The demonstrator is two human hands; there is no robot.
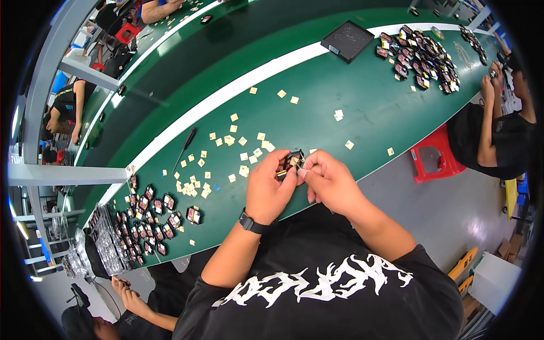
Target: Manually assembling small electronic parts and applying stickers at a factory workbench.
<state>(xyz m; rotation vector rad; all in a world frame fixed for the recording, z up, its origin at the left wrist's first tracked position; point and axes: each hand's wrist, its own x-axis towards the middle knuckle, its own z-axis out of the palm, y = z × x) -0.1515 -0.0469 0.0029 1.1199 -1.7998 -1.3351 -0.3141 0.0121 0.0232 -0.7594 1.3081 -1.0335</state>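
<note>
Over the near edge of the green bench, my left hand [270, 184] is closed around a small black part [294, 160] with a pale yellowish patch on it. My right hand [327, 174] meets it from the right, thumb and forefinger pinched at the part's edge. What those fingertips hold, if anything, is too small to make out. Small pale yellow square pieces [229, 139] lie scattered on the bench left of and beyond my hands. A dark screwdriver [186, 148] rests among them.
Many small black parts [151, 218] are gathered at the left, beside silvery bags [110, 241]. Another heap of black parts [422, 59] lies far right, near a black tray [347, 40]. Co-workers sit on both sides; a red stool [437, 156] stands at right.
</note>
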